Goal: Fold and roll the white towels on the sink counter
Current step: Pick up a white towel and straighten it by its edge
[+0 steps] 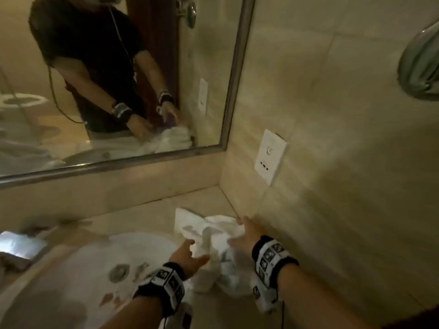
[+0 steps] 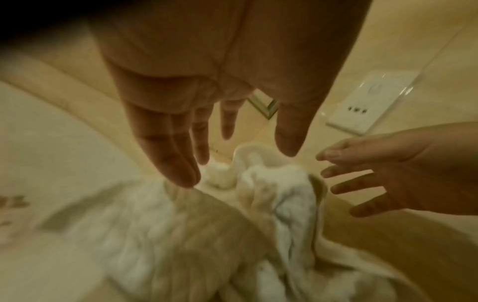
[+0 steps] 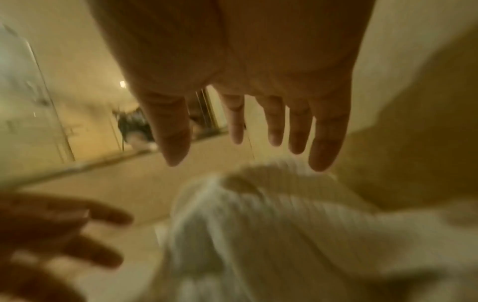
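A crumpled heap of white towels [image 1: 213, 243] lies on the beige sink counter [image 1: 147, 214], in the corner by the right wall. My left hand [image 1: 187, 256] hovers over the heap's left side with straight spread fingers and holds nothing. My right hand [image 1: 244, 233] is stretched out over the heap's right side, fingers straight, empty as well. In the left wrist view the towels [image 2: 271, 196] bunch up under my left hand [image 2: 232, 147], with my right hand [image 2: 362, 179] coming in from the right. The right wrist view shows the blurred towels [image 3: 258, 235] below my right hand [image 3: 245, 147].
A white basin [image 1: 99, 269] with dark marks near its drain is sunk in the counter left of the towels. A framed mirror [image 1: 107, 79] covers the back wall. A white socket plate [image 1: 269, 156] sits on the tiled right wall. A shiny object [image 1: 19, 245] lies at far left.
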